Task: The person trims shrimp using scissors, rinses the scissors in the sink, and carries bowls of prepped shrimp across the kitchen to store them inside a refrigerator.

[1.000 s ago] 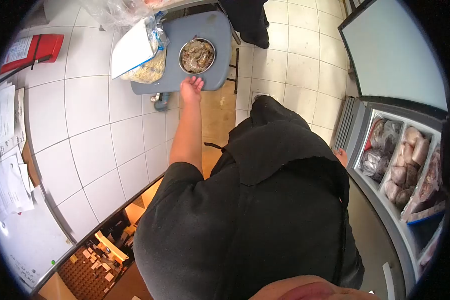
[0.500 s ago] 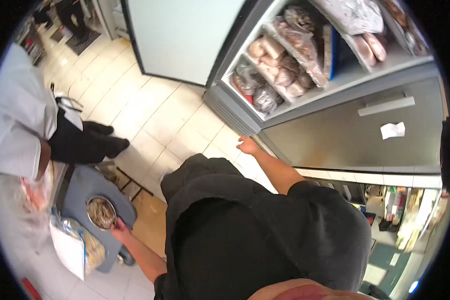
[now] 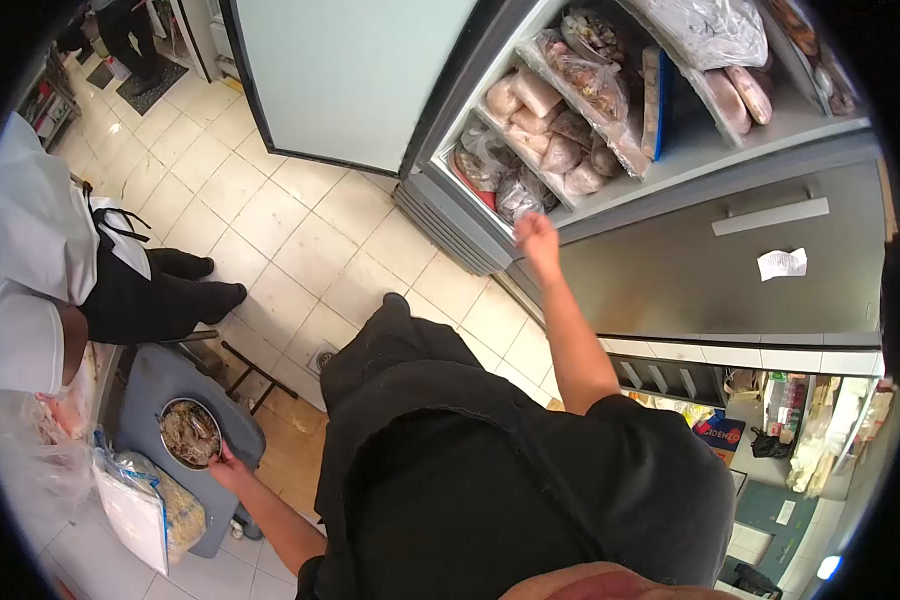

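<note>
At the lower left my left hand (image 3: 227,468) is closed on the rim of a round metal bowl (image 3: 192,463) with brownish, wet-looking food in it. The bowl is over a grey surface (image 3: 148,385); whether it rests there I cannot tell. My right hand (image 3: 538,242) is raised at the lower front edge of the open fridge (image 3: 530,222), its fingers loosely bent and apart, with nothing seen in them. Just beyond its fingertips lies a clear plastic bag (image 3: 520,193) on the fridge's bottom shelf.
The fridge door (image 3: 340,80) stands wide open. Wrapped meat packs (image 3: 560,130) fill several shelf sections. At left a person in a white top (image 3: 30,230) stands by a counter. A plastic bag of pale food (image 3: 178,510) lies near the bowl. A steel drawer front (image 3: 700,270) is at right.
My right hand has moved up and toward the fridge's lower shelf. My left hand and the bowl appear slightly lower and further left, with the view shifted a little.
</note>
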Tool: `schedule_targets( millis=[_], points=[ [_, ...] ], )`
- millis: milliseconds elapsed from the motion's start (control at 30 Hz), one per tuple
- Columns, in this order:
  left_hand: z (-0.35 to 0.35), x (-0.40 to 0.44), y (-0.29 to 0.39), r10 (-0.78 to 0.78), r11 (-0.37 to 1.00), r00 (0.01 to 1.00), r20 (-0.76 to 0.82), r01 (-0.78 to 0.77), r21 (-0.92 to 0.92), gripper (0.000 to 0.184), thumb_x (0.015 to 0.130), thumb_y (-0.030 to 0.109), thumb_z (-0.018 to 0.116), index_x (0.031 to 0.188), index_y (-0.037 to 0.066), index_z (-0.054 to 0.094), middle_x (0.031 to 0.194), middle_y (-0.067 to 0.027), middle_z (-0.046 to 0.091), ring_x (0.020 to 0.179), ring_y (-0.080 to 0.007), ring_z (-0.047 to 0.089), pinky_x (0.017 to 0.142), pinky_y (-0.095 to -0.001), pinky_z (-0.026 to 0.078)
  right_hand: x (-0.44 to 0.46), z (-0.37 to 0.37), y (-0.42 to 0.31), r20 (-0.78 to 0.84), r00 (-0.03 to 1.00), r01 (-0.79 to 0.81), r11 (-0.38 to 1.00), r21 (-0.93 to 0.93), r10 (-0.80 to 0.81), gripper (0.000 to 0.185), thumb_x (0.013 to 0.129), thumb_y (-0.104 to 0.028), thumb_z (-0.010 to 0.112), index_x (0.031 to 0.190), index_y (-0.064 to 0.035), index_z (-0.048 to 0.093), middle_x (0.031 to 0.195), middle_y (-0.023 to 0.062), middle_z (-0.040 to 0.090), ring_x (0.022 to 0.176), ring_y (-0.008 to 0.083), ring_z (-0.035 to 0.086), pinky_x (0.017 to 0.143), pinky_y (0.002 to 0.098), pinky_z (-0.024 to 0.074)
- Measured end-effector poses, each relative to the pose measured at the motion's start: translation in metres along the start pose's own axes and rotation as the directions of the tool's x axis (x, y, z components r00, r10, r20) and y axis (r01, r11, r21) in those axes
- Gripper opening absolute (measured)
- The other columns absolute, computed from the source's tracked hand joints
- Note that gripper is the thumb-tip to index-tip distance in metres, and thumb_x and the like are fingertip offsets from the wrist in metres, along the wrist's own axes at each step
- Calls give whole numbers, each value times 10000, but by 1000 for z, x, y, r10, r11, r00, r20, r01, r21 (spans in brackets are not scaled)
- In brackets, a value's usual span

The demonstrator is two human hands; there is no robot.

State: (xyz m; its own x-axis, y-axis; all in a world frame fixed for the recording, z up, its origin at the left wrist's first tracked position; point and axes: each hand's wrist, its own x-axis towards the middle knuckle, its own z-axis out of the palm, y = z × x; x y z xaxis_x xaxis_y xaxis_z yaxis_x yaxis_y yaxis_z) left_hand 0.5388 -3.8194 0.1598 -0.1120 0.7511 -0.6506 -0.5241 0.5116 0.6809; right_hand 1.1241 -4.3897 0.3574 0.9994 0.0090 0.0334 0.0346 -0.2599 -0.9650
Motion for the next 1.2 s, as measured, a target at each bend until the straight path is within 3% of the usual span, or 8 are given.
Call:
schedule_targets(
  millis=[333, 567, 633, 767, 900, 933, 1033, 1200],
  points=[
    [50, -97, -11, 149, 950, 989, 14, -147, 277, 196, 810, -48, 457, 981, -126, 512, 1040, -230, 567, 886, -337, 621, 730, -459, 613, 139, -7, -166, -258, 937, 275, 954, 122, -237, 244, 891, -109, 648, 1085, 20, 576, 891, 65, 654, 754, 118, 618, 642, 252, 518],
    [143, -208, -71, -52, 941, 946, 321, -61, 332, 72, 849, -28, 465, 900, -33, 517, 979, -152, 569, 853, -258, 598, 708, -396, 585, 189, -6, -178, -201, 912, 381, 920, 93, -357, 231, 892, -120, 656, 1056, 28, 587, 905, 58, 647, 795, 107, 597, 713, 224, 492],
    [167, -216, -91, -123, 921, 894, 430, -59, 385, 259, 781, -38, 470, 1034, -3, 512, 1079, -165, 576, 921, -328, 633, 695, -402, 600, 191, 1, -166, -159, 888, 444, 894, 56, -431, 255, 889, -125, 662, 1072, 30, 575, 923, 75, 642, 793, 119, 601, 711, 231, 495],
    [261, -308, -129, -219, 890, 833, 507, -42, 454, 247, 799, -23, 475, 1042, 2, 513, 1056, -136, 587, 920, -275, 641, 683, -389, 606, 203, -47, -182, -498, 852, 353, 880, 319, -161, 298, 885, -129, 659, 1111, 34, 553, 956, 103, 650, 846, 147, 617, 781, 253, 496],
    [311, -334, -168, -337, 813, 758, 558, -64, 578, 247, 817, -13, 483, 1061, 14, 503, 1019, -111, 603, 828, -220, 650, 670, -366, 600, 244, -104, -181, -426, 834, 372, 927, -34, -350, 340, 874, -134, 644, 1150, 53, 579, 1039, 126, 660, 907, 165, 626, 832, 267, 492],
    [329, -351, -177, -351, 810, 737, 577, -70, 582, 249, 817, -12, 483, 1064, 10, 503, 1015, -111, 605, 820, -217, 650, 676, -369, 602, 264, -111, -173, -409, 816, 376, 912, -162, -409, 424, 836, -164, 662, 1185, 60, 578, 1122, 188, 647, 996, 260, 635, 891, 330, 486],
    [373, -391, -195, -415, 788, 663, 623, -80, 610, 253, 821, -19, 474, 1071, -3, 508, 1006, -121, 612, 813, -209, 658, 671, -362, 609, 303, -132, -175, -182, 569, 366, 445, -817, -802, 541, 825, -254, 676, 1255, 46, 543, 1137, 210, 632, 1034, 283, 622, 948, 315, 447],
    [428, -426, -227, -496, 745, 550, 672, -127, 654, 231, 832, -36, 458, 1048, -29, 542, 961, -135, 641, 777, -205, 678, 615, -328, 610, 277, -126, -209, -378, 790, 183, 774, -606, -483, 652, 789, -280, 675, 1331, 21, 473, 1203, 264, 587, 1125, 379, 573, 973, 371, 436]
  ],
)
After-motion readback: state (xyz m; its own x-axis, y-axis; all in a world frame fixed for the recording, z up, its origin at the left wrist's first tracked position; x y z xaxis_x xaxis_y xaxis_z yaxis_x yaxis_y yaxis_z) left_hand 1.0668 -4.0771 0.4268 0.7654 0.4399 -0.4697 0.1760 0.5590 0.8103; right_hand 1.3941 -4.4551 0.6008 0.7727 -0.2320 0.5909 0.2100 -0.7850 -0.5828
